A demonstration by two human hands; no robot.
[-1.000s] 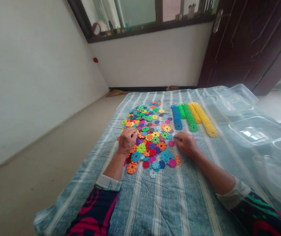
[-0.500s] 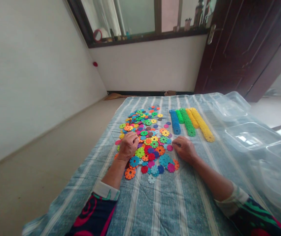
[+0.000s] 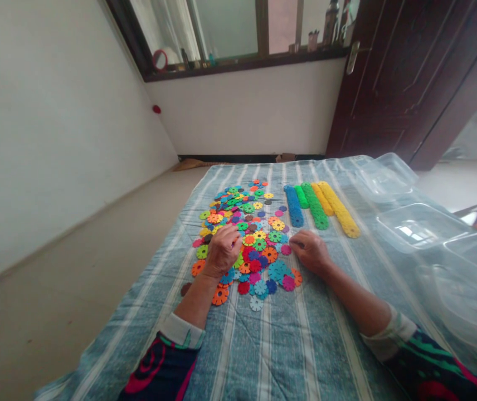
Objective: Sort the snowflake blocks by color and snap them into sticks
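Note:
Many notched plastic discs [image 3: 259, 244] in mixed colours lie in a loose, overlapping pile on the striped cloth. Over the pile's left side is my left hand [image 3: 224, 252], its fingers curled together; a small dark purple bit shows by the fingertips, too small to make out. My right hand [image 3: 310, 250] rests at the pile's right edge with closed fingers, close to a pink disc [image 3: 286, 249]. Whatever it may hold is hidden. Beyond it, discs are lined up in overlapping rows: a blue row [image 3: 294, 207], a short green row [image 3: 301, 196], a longer green row [image 3: 315, 207] and yellow rows [image 3: 339, 210].
Clear plastic containers [image 3: 424, 225] stand along the right side of the cloth-covered table [image 3: 238, 356]. Past the far edge are a wall, a window sill [image 3: 247, 68] with small items, and a dark red door [image 3: 393, 83].
My left hand has shifted slightly right over the pile, uncovering discs on its left. My right hand stays at the pile's edge. The whole view has shifted slightly.

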